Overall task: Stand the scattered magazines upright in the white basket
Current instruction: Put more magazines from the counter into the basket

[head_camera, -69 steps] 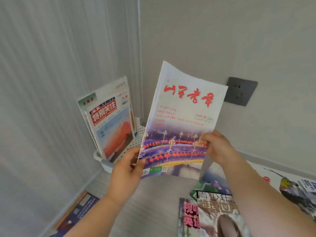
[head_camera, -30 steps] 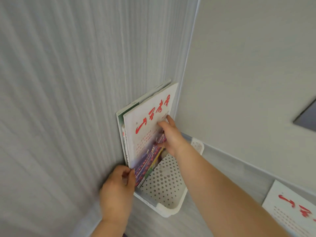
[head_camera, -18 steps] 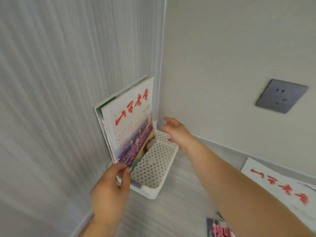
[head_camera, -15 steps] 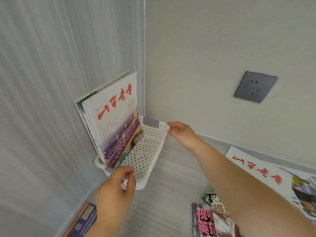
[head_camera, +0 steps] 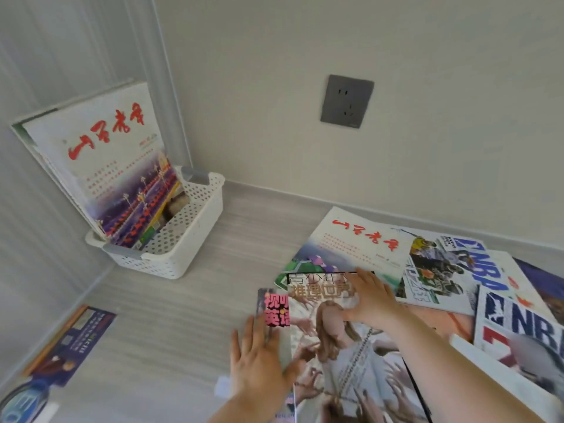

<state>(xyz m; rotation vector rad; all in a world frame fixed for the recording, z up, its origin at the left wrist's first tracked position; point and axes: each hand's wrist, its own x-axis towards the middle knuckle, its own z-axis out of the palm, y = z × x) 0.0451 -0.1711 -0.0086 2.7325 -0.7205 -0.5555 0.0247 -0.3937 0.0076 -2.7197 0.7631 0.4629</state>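
Observation:
The white perforated basket (head_camera: pixel 189 239) sits in the corner with magazines standing in it; the front one (head_camera: pixel 113 166) has a white cover with red calligraphy and leans on the left wall. On the floor lies a magazine with a long-haired figure on its cover (head_camera: pixel 341 346). My right hand (head_camera: pixel 370 296) lies flat on its upper part, fingers spread. My left hand (head_camera: pixel 259 361) rests flat with spread fingers on its left edge and on a pink-lettered magazine (head_camera: pixel 273 306) under it. Neither hand grips anything.
More magazines lie scattered on the floor to the right: another red-calligraphy one (head_camera: pixel 360 239) and two NBA ones (head_camera: pixel 451 270), (head_camera: pixel 525 325). A dark blue magazine (head_camera: pixel 67 340) lies by the left wall. A grey wall socket (head_camera: pixel 347 101) is above.
Both hands let go of the red-calligraphy magazine, which now stands in the basket, and moved back right to the floor pile, landing flat on the top magazine.

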